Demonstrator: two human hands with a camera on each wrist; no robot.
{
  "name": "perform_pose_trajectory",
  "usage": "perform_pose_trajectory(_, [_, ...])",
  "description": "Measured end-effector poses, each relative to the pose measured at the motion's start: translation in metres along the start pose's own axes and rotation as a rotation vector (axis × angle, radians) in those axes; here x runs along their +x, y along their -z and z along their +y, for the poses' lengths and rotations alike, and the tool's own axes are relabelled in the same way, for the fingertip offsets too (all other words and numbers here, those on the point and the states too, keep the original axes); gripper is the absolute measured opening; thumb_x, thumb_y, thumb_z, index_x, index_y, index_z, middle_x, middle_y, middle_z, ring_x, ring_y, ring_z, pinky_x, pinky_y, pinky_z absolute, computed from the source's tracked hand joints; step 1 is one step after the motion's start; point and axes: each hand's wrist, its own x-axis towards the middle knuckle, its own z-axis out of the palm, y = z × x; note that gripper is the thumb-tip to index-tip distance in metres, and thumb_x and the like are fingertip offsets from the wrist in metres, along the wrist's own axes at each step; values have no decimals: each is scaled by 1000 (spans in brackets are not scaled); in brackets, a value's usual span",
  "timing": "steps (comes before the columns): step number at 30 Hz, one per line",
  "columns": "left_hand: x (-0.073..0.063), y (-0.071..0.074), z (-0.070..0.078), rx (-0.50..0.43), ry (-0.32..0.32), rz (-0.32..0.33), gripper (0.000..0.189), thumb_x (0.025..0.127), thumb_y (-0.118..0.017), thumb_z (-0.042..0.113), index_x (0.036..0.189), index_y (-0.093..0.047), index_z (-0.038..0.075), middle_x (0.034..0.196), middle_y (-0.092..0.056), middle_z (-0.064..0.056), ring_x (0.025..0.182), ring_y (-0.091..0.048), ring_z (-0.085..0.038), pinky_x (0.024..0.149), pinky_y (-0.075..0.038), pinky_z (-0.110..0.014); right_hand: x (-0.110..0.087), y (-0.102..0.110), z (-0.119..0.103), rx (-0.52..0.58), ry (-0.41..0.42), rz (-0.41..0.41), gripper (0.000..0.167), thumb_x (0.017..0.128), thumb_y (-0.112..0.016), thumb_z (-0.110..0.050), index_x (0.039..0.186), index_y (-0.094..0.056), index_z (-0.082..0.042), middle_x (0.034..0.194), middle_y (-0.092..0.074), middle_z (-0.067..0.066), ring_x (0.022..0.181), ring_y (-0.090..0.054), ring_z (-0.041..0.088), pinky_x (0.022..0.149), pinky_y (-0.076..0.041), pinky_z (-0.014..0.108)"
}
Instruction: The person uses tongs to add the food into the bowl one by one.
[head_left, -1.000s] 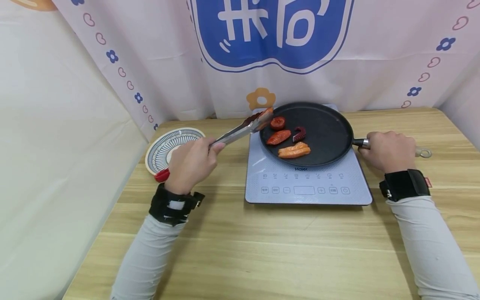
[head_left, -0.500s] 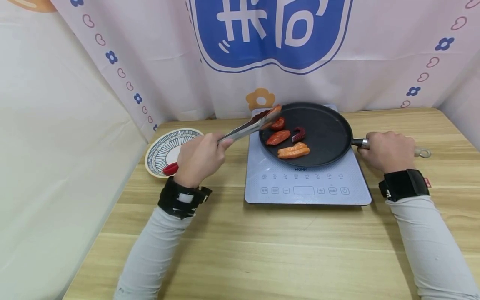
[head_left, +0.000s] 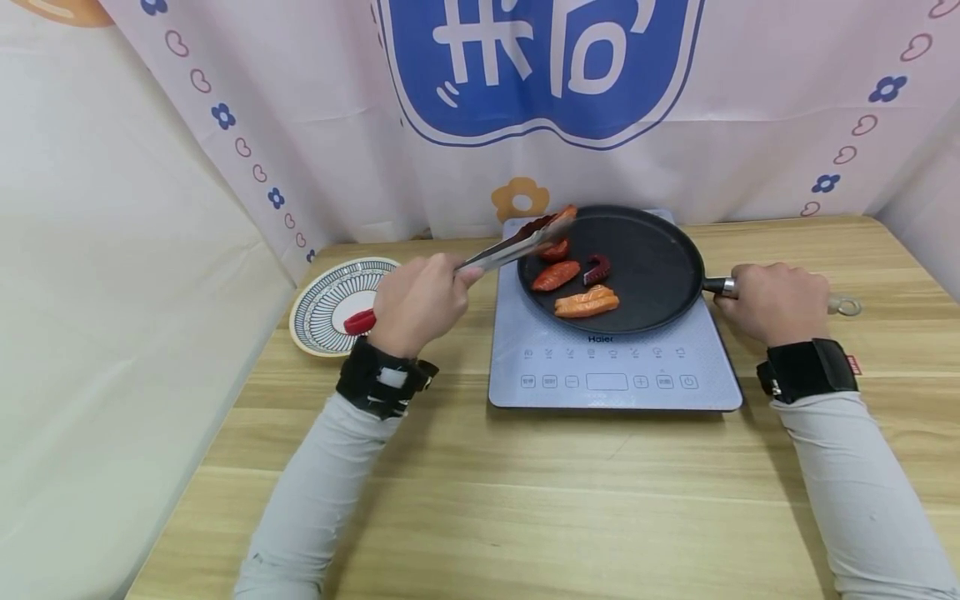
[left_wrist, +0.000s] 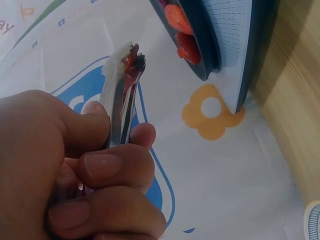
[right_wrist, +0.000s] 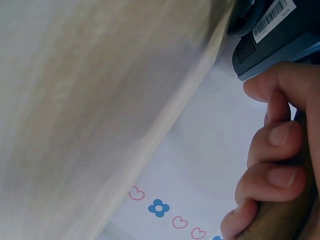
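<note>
My left hand (head_left: 422, 302) grips metal tongs (head_left: 517, 248) with a red handle end, and their tips pinch an orange-red piece of food (head_left: 564, 217) above the left rim of the pan. In the left wrist view the fingers curl round the tongs (left_wrist: 120, 107). Curled round the handle of a flat black frying pan (head_left: 652, 275) is my right hand (head_left: 776, 304). Several food pieces lie in the pan's left half: a salmon-like orange piece (head_left: 587, 302), a red oval piece (head_left: 555, 276), a dark red curled tentacle (head_left: 597, 269) and a round red piece (head_left: 553, 250), partly hidden by the tongs.
The pan stands on a white induction cooker (head_left: 607, 396) with a touch panel. Left of it, partly behind my left hand, lies a patterned plate (head_left: 315, 312). A printed curtain (head_left: 450, 187) hangs along the back edge of the wooden table (head_left: 555, 500).
My left hand has moved right and slightly up, carrying the tongs and the piece from outside the pan's left rim to over it. The right hand and the pan stay put.
</note>
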Motion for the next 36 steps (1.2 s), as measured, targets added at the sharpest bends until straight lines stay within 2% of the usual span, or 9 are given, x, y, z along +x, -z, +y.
perform_pose_trajectory(13, [17, -7, 10, 29, 4, 4, 40, 109, -54, 47, 101, -75, 14, 65, -46, -1, 58, -54, -25, 47, -31, -32, 0, -2, 2, -7, 2, 11, 31, 93, -70, -29, 75, -62, -6, 61, -54, 10, 57, -51, 35, 50, -38, 48])
perform_pose_trajectory(16, [21, -8, 14, 39, 6, 5, 41, 109, -52, 49, 98, -72, 15, 67, -49, -2, 61, -56, -26, 49, -35, -35, 0, -2, 2, -8, 2, 26, 31, 92, -71, -29, 74, -61, -6, 60, -54, 10, 57, -51, 34, 50, -37, 48])
perform_pose_trajectory(22, [27, -12, 21, 59, 19, 23, 42, 109, -50, 51, 103, -72, 15, 71, -57, -3, 65, -60, -26, 53, -43, -40, 0, -2, 0, -10, 4, 27, 31, 92, -72, -29, 74, -63, -6, 60, -54, 9, 57, -51, 34, 51, -38, 48])
perform_pose_trajectory(26, [32, -16, 26, 60, 31, 14, 44, 109, -50, 52, 97, -71, 15, 69, -55, -2, 64, -60, -25, 54, -43, -39, 0, -2, -1, -10, 6, 35, 32, 92, -72, -29, 72, -62, -7, 58, -53, 8, 56, -51, 33, 50, -37, 47])
perform_pose_trajectory(32, [38, -22, 35, 83, 29, -16, 43, 109, -49, 53, 101, -70, 16, 72, -57, -2, 65, -60, -24, 56, -44, -37, 0, -3, 0, -7, 6, 29, 31, 92, -72, -30, 74, -63, -6, 59, -53, 8, 56, -51, 33, 50, -37, 47])
perform_pose_trajectory(36, [41, -25, 41, 102, 37, -17, 46, 109, -48, 54, 96, -69, 16, 73, -59, -2, 66, -60, -24, 58, -48, -39, 0, -2, -1, -7, 3, 27, 31, 92, -72, -30, 75, -63, -6, 59, -53, 9, 56, -51, 34, 50, -37, 47])
